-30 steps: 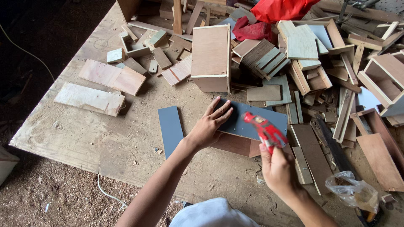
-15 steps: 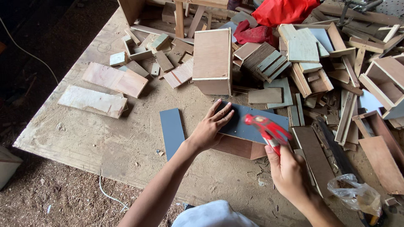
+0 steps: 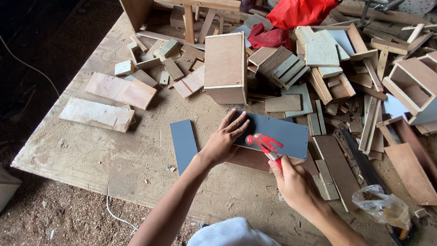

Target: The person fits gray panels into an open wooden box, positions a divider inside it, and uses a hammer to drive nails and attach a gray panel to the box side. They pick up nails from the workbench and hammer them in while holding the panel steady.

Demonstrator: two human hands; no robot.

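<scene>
Centrally, left hand [image 3: 224,141] flat, fingers spread on grey panel [image 3: 282,132] lying on worktop [image 3: 91,155] toward its near edge, right hand [image 3: 293,182] clamped on red tool [image 3: 264,143] touching panel, smaller grey strip [image 3: 183,143] just beside, wooden box [image 3: 224,66] behind.

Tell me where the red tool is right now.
In the head view, right of centre, the red tool is held in the right hand, its head over the grey board that the left hand presses down.
</scene>
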